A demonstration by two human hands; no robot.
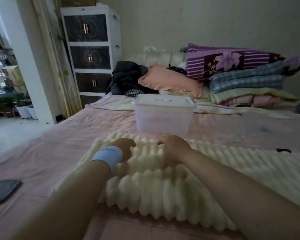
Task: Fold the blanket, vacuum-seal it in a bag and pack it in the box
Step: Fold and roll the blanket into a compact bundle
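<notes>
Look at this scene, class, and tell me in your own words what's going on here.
A person leans over a bed. The left hand, with a blue wristband, and the right hand both curl into a cream ribbed blanket that lies partly folded. A clear plastic box sits just beyond, lid on. No vacuum bag is in view, so this looks like the folding stage.

fluffy ribbed blanket (163,191), translucent plastic box (163,116)

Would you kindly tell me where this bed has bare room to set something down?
Bare pink sheet lies left of the cream ribbed blanket, beyond the dark flat device, and right of the clear plastic box. Stacked quilts and a peach pillow crowd the far end.
</notes>
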